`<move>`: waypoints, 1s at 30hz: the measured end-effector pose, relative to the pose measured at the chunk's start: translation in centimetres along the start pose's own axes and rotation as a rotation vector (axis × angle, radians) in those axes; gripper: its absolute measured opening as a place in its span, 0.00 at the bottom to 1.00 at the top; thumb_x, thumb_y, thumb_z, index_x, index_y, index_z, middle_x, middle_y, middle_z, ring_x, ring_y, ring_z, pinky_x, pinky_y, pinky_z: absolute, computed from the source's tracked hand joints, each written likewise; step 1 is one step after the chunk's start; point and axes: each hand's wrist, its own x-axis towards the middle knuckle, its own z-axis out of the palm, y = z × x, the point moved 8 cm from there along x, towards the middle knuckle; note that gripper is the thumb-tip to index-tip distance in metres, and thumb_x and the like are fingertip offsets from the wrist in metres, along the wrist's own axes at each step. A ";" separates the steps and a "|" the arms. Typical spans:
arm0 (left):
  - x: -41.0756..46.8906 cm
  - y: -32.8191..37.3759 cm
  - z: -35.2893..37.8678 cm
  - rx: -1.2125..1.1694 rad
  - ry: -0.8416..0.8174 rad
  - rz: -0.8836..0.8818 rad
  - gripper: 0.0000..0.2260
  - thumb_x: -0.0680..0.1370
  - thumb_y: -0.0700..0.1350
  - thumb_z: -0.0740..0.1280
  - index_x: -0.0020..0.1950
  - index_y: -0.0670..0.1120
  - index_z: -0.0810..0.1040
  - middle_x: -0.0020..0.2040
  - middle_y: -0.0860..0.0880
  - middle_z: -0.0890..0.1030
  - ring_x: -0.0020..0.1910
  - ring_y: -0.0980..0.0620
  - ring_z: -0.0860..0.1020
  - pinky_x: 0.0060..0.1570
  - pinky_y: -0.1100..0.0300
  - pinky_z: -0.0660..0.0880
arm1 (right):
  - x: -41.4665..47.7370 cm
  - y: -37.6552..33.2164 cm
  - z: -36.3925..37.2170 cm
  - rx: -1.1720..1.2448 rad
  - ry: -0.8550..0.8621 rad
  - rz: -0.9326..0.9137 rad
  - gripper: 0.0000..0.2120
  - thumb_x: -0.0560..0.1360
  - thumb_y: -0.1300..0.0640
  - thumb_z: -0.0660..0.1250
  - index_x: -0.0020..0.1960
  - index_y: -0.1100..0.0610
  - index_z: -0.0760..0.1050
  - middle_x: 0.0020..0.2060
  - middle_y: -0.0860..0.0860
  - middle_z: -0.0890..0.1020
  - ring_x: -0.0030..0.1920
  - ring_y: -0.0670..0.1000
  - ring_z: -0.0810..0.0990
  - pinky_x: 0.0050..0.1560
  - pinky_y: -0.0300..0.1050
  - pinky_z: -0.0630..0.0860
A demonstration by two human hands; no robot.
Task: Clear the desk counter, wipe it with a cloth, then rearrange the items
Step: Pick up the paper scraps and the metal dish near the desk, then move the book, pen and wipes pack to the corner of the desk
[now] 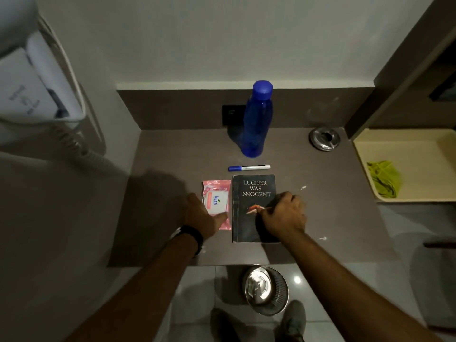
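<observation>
On the brown counter (pixel 172 156) lie a black book (pixel 251 193), a pink wipes packet (pixel 218 193) to its left, and a blue-capped marker (pixel 249 167) just behind them. A blue bottle (pixel 255 119) stands upright further back. My left hand (pixel 201 215) rests on the packet's near left side, thumb over its lower edge. My right hand (pixel 283 214) lies on the book's lower right part, fingers curled at its right edge. A green cloth (pixel 382 178) sits in a cream tray (pixel 419 149) to the right.
A round metal ashtray (pixel 324 139) sits at the counter's back right. A black wall socket (pixel 230 114) is behind the bottle. A metal bin (pixel 266 290) stands on the floor under the counter's front edge. A white wall-mounted hair dryer (pixel 42 82) hangs at left.
</observation>
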 end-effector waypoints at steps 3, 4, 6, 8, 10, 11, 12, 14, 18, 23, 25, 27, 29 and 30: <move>-0.2 0.5 0.6 -0.075 0.039 -0.001 0.39 0.65 0.52 0.84 0.67 0.44 0.65 0.53 0.50 0.73 0.51 0.50 0.79 0.40 0.67 0.72 | -0.2 0.3 0.6 0.023 0.004 0.028 0.42 0.72 0.33 0.76 0.73 0.59 0.67 0.67 0.58 0.74 0.68 0.60 0.75 0.63 0.58 0.81; -0.2 0.5 0.9 -0.090 0.047 -0.003 0.40 0.65 0.51 0.84 0.67 0.44 0.64 0.55 0.48 0.75 0.51 0.51 0.79 0.41 0.65 0.75 | -0.2 0.3 0.8 0.039 0.011 0.024 0.41 0.72 0.34 0.76 0.73 0.58 0.67 0.67 0.57 0.75 0.67 0.60 0.76 0.62 0.58 0.81; -0.3 0.4 1.5 -0.098 0.049 -0.002 0.41 0.64 0.49 0.85 0.68 0.43 0.65 0.61 0.43 0.76 0.55 0.48 0.79 0.49 0.57 0.80 | -0.2 0.2 1.3 0.102 -0.009 0.039 0.37 0.73 0.39 0.78 0.72 0.57 0.67 0.67 0.57 0.75 0.66 0.59 0.77 0.62 0.57 0.82; -0.4 0.4 1.9 -0.090 0.042 0.018 0.40 0.65 0.47 0.84 0.69 0.43 0.65 0.63 0.42 0.77 0.56 0.48 0.80 0.51 0.56 0.81 | -0.1 0.4 1.7 0.159 -0.041 0.093 0.35 0.73 0.43 0.79 0.71 0.58 0.69 0.66 0.57 0.76 0.65 0.59 0.78 0.63 0.57 0.82; -0.4 0.4 2.1 -0.075 0.039 0.051 0.39 0.66 0.47 0.84 0.69 0.43 0.66 0.64 0.43 0.78 0.60 0.45 0.81 0.56 0.51 0.83 | 0.0 0.6 2.2 0.223 -0.060 0.149 0.33 0.72 0.46 0.81 0.69 0.59 0.72 0.64 0.58 0.78 0.63 0.59 0.80 0.63 0.58 0.83; -0.4 0.5 2.1 -0.069 0.045 0.064 0.38 0.67 0.47 0.83 0.70 0.43 0.67 0.65 0.42 0.77 0.61 0.45 0.81 0.58 0.50 0.83 | 0.0 0.7 2.5 0.266 -0.066 0.168 0.32 0.71 0.48 0.82 0.67 0.60 0.73 0.63 0.58 0.79 0.62 0.59 0.81 0.62 0.58 0.83; -0.4 0.4 2.0 -0.063 0.056 0.070 0.37 0.67 0.47 0.83 0.69 0.42 0.68 0.65 0.42 0.77 0.62 0.44 0.80 0.59 0.50 0.83 | 0.1 0.8 2.7 0.305 -0.071 0.183 0.30 0.71 0.48 0.82 0.66 0.60 0.75 0.62 0.58 0.81 0.61 0.59 0.82 0.62 0.58 0.84; -0.6 0.2 1.4 -0.073 0.085 0.069 0.35 0.68 0.48 0.82 0.68 0.42 0.69 0.64 0.42 0.78 0.61 0.45 0.81 0.58 0.50 0.83 | 0.2 0.9 3.1 0.350 -0.076 0.203 0.28 0.71 0.48 0.82 0.64 0.61 0.77 0.60 0.58 0.82 0.60 0.59 0.83 0.61 0.56 0.84; 0.0 -0.4 -1.7 -0.065 0.117 0.067 0.34 0.71 0.50 0.80 0.71 0.43 0.68 0.66 0.44 0.77 0.63 0.46 0.80 0.61 0.51 0.82 | 0.2 1.1 3.3 0.355 -0.051 0.218 0.25 0.74 0.47 0.80 0.63 0.60 0.77 0.62 0.62 0.79 0.63 0.63 0.79 0.64 0.54 0.79; 5.4 -0.5 -10.3 0.105 0.285 0.074 0.34 0.72 0.53 0.77 0.72 0.40 0.69 0.67 0.40 0.76 0.65 0.43 0.77 0.64 0.51 0.77 | 0.0 1.6 2.5 0.605 0.029 0.250 0.12 0.81 0.57 0.72 0.59 0.61 0.73 0.59 0.67 0.77 0.59 0.68 0.78 0.65 0.61 0.75; 8.2 -0.1 -13.9 0.248 0.381 0.061 0.33 0.72 0.58 0.75 0.70 0.42 0.71 0.65 0.41 0.77 0.64 0.42 0.77 0.62 0.51 0.78 | -0.3 1.1 2.0 0.685 0.006 0.284 0.10 0.82 0.57 0.71 0.57 0.58 0.71 0.54 0.64 0.81 0.55 0.65 0.81 0.65 0.61 0.76; 11.1 0.6 -15.7 0.357 0.411 0.054 0.34 0.73 0.61 0.71 0.72 0.42 0.70 0.67 0.41 0.76 0.64 0.42 0.77 0.63 0.50 0.77 | -0.4 0.7 1.5 0.738 0.030 0.338 0.10 0.81 0.57 0.72 0.56 0.57 0.72 0.51 0.61 0.82 0.56 0.65 0.82 0.66 0.61 0.75; 14.0 0.6 -15.8 0.402 0.376 0.020 0.36 0.75 0.64 0.68 0.75 0.43 0.66 0.69 0.41 0.74 0.66 0.42 0.75 0.66 0.49 0.76 | -0.5 0.7 1.1 0.768 0.060 0.373 0.10 0.79 0.59 0.75 0.55 0.58 0.74 0.49 0.60 0.82 0.58 0.66 0.83 0.67 0.60 0.74; 15.2 0.5 -15.6 0.412 0.359 0.012 0.37 0.75 0.64 0.67 0.76 0.43 0.65 0.70 0.41 0.73 0.67 0.42 0.75 0.67 0.49 0.76 | -0.5 0.7 1.1 0.782 0.059 0.385 0.10 0.79 0.59 0.75 0.54 0.58 0.74 0.49 0.59 0.82 0.58 0.65 0.84 0.68 0.60 0.74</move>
